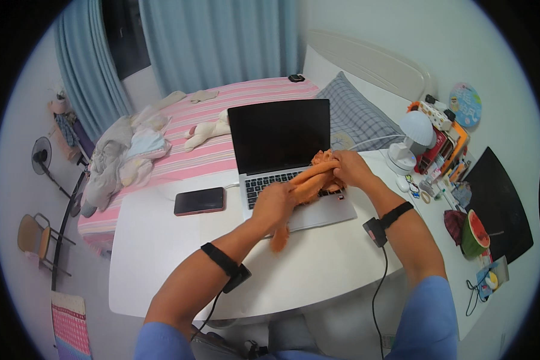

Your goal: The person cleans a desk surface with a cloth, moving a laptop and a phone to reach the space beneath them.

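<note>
An orange cloth (312, 180) is stretched between my two hands over the keyboard of an open laptop (281, 139). My left hand (274, 202) grips its near left end, and a fluffy orange tail of it hangs down past the laptop's front edge. The bunched far right part is held in my right hand (351, 168). The laptop's screen is dark, and the cloth and hands hide much of the keys. To the left, a smartphone (200, 201) lies on the white table (157, 252), with a white cable near its upper right corner.
On the right are a white desk lamp (402, 155), a computer mouse (402, 183), books (436, 150), a cut watermelon (475, 234) and a dark monitor (499, 202). Behind the table stands a bed with a striped sheet (207, 157), a plush toy (207, 132) and a checked pillow (360, 112).
</note>
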